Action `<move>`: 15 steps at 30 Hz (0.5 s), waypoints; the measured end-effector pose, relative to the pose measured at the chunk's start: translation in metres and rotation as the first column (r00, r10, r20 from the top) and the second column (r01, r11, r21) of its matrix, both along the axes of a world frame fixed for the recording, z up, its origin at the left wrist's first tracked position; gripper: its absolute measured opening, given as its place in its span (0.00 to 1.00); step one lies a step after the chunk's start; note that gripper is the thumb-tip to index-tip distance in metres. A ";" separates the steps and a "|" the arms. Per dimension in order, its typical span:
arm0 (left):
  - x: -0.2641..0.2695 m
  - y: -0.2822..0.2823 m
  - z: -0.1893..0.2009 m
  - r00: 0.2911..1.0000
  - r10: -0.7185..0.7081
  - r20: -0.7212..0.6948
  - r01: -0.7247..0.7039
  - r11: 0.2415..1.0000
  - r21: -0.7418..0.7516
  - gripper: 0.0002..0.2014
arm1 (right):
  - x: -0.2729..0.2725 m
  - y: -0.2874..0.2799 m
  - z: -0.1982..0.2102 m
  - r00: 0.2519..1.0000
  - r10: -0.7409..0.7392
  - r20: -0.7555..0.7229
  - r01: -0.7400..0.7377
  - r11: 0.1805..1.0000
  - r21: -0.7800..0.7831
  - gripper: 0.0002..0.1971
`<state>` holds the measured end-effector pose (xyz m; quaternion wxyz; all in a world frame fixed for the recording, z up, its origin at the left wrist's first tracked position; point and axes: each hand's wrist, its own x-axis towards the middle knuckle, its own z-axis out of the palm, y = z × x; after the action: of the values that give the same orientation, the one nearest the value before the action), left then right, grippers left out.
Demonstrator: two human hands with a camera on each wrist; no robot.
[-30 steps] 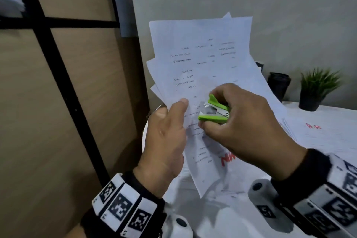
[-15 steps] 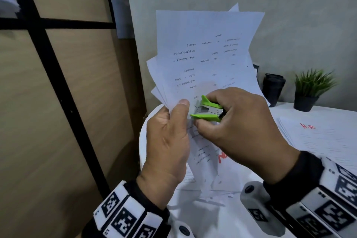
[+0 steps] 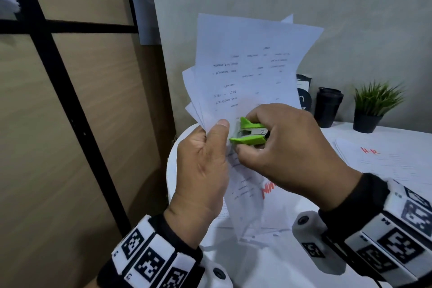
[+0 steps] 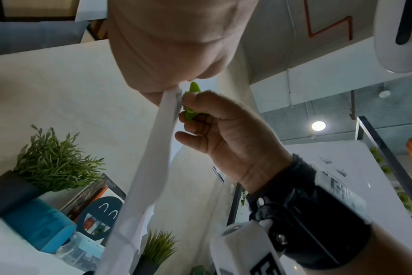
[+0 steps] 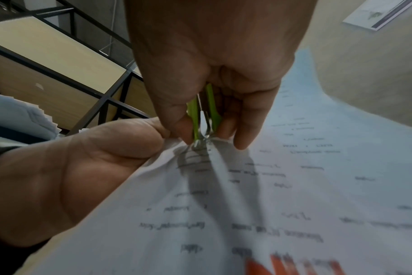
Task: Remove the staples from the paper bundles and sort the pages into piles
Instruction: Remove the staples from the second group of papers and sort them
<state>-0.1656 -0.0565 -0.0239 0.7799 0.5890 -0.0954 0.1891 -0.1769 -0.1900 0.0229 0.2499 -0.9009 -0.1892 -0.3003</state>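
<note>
A bundle of white printed pages is held up in the air, fanned out at the top. My left hand pinches its left edge, thumb on the front sheet. My right hand grips a green staple remover between thumb and fingers, with its metal claws against the paper right next to the left thumb. In the right wrist view the staple remover bites into puckered paper at the stapled spot. The staple itself is too small to make out. In the left wrist view the bundle shows edge-on.
A white table lies below the hands. A paper pile marked with red letters rests on it at the right. A black cup and a potted plant stand at the back. A wood-and-black-frame shelf is at the left.
The bundle and both hands have risen slightly and shifted right. The remover's claws have moved closer to the left thumb and opened a little wider.
</note>
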 end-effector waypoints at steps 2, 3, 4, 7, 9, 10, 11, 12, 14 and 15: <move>0.001 0.000 0.001 1.000 -0.009 -0.019 0.009 0.999 -0.031 0.17 | -0.001 0.000 0.000 1.000 -0.007 -0.005 0.007 1.000 0.022 0.18; 0.001 -0.001 0.001 1.000 -0.014 -0.025 0.013 0.999 -0.039 0.16 | -0.001 -0.001 -0.001 1.000 -0.012 -0.006 0.012 1.000 0.026 0.18; 0.001 -0.001 0.001 0.999 -0.019 -0.031 0.018 0.999 -0.046 0.15 | -0.001 -0.002 -0.001 1.000 -0.016 -0.009 0.016 0.999 0.030 0.17; 0.001 -0.001 0.002 0.998 -0.020 -0.055 0.017 0.998 -0.061 0.13 | 0.000 -0.006 -0.001 1.000 -0.014 -0.027 0.015 0.999 0.035 0.16; 0.001 0.000 0.003 0.996 -0.015 -0.085 0.010 0.998 -0.054 0.13 | -0.001 -0.013 0.000 0.999 -0.001 -0.049 0.005 0.997 0.080 0.17; 0.001 0.002 0.004 0.993 -0.016 -0.114 0.009 0.998 -0.055 0.12 | -0.003 -0.021 0.001 0.997 0.007 -0.072 0.001 0.993 0.118 0.18; 0.003 0.006 0.005 0.989 -0.022 -0.144 0.013 0.998 -0.060 0.12 | -0.005 -0.032 0.000 0.994 0.011 -0.106 0.006 0.989 0.151 0.20; 0.005 0.010 0.005 0.985 -0.025 -0.173 0.012 0.997 -0.073 0.12 | -0.007 -0.045 -0.002 0.987 -0.005 -0.162 0.029 0.989 0.145 0.21; 0.014 0.022 0.007 0.974 -0.010 -0.226 -0.014 0.994 -0.109 0.09 | -0.005 -0.077 -0.013 0.939 -0.136 -0.315 0.132 0.991 -0.033 0.18; 0.019 0.028 0.008 0.967 -0.002 -0.254 -0.031 0.992 -0.125 0.08 | -0.003 -0.094 -0.023 0.883 -0.237 -0.404 0.182 0.969 -0.169 0.16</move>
<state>-0.1462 -0.0287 -0.0164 0.8204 0.5579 0.0218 0.1236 -0.1796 -0.2836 0.0003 0.1934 -0.9735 -0.0509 -0.1114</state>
